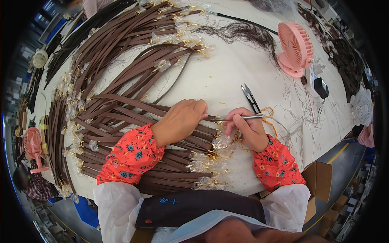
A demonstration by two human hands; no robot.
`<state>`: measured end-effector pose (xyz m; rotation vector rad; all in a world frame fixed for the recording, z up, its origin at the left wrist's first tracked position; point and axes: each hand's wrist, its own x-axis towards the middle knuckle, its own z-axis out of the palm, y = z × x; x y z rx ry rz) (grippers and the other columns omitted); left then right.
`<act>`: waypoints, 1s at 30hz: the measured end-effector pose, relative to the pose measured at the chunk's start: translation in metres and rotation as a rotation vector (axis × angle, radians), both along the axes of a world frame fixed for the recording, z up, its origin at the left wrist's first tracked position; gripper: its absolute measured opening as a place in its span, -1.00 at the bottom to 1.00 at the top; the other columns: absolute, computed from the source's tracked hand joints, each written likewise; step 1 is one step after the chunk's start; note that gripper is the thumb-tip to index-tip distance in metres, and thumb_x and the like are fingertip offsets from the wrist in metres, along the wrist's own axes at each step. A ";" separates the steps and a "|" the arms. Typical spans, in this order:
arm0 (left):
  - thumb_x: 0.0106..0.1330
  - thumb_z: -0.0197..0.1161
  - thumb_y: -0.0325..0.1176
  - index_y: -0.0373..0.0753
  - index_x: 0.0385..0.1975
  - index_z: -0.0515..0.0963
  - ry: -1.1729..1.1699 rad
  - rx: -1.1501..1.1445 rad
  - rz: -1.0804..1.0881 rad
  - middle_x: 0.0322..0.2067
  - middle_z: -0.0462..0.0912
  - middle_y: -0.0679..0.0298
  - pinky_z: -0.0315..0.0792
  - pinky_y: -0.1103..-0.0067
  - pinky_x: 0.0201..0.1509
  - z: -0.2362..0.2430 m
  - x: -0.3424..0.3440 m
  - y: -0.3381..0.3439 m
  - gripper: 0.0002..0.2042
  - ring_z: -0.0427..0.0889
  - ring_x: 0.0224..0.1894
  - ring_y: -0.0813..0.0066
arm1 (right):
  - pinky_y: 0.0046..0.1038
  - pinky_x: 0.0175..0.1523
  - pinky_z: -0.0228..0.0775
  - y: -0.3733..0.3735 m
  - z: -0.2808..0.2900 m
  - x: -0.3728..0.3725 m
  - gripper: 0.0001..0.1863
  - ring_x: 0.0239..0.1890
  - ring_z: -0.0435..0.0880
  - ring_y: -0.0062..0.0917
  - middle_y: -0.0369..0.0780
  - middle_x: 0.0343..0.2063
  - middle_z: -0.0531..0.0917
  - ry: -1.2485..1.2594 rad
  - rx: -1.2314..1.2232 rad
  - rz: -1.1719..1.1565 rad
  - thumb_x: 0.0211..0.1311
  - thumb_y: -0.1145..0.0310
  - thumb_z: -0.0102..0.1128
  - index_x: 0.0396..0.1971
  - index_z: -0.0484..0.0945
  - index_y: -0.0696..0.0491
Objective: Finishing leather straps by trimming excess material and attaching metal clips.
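Observation:
My left hand (pixel 180 121) is closed over a brown strap (pixel 148 106), whose end comes out just past the fingers. Between the thumb and fingers of my right hand (pixel 248 128) lies a slim silver metal tool (pixel 252 116), its thin tip pointing left at the strap end. Whether it is an awl or tweezers I cannot tell. Thread snips (pixel 251 99) with black handles rest on the table just beyond my right hand. An orange-yellow cord (pixel 272 121) curls beside that hand. Below my left hand, many brown straps with gold hooks in clear wrapping (pixel 198 162) lie in rows.
More brown straps (pixel 121 52) cover the white table (pixel 235 73) at the far left. Dark loose threads (pixel 243 32) lie at the back. A pink fan (pixel 295 48) and a power strip (pixel 314 81) stand at the right. A cardboard box (pixel 318 180) is beside the table, lower right.

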<state>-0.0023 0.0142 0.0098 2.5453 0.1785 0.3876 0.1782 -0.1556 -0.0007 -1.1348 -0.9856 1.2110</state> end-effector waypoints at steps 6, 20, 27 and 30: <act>0.36 0.11 -0.43 -0.30 -0.33 0.31 -0.001 -0.006 -0.001 -0.50 0.50 0.05 0.36 0.24 -0.26 -0.001 0.000 0.000 -0.87 0.50 -0.38 -0.02 | -0.54 -0.18 0.42 0.000 -0.001 0.000 -0.70 -0.36 0.57 -0.61 -0.23 -0.43 0.60 0.011 -0.009 -0.002 0.53 0.24 -0.13 -0.10 0.43 0.19; 0.32 0.17 -0.44 -0.32 -0.27 0.34 0.044 -0.152 0.121 -0.45 0.52 0.05 0.40 0.29 -0.28 -0.006 0.001 0.002 -0.85 0.54 -0.34 -0.01 | -0.54 -0.15 0.42 0.000 -0.001 0.001 -0.75 -0.34 0.57 -0.61 -0.23 -0.41 0.61 0.013 0.026 0.002 0.52 0.28 -0.11 -0.11 0.41 0.18; 0.25 0.32 -0.38 -0.29 -0.33 0.63 0.311 -0.447 -0.277 -0.48 0.61 0.17 0.43 0.48 -0.35 0.017 -0.009 0.012 -0.88 0.56 -0.49 0.29 | -0.51 -0.12 0.47 -0.001 0.004 -0.003 -0.84 -0.31 0.65 -0.56 -0.20 -0.35 0.63 -0.179 0.082 -0.073 0.48 0.38 -0.08 -0.16 0.41 0.17; 0.24 0.33 -0.34 -0.30 -0.34 0.66 0.427 -0.483 -0.312 -0.50 0.66 0.16 0.45 0.49 -0.35 0.023 -0.009 0.012 -0.85 0.60 -0.50 0.29 | -0.49 -0.12 0.51 -0.003 0.011 -0.003 -0.81 -0.28 0.69 -0.53 -0.18 -0.34 0.65 -0.208 0.017 -0.005 0.49 0.36 -0.09 -0.14 0.41 0.18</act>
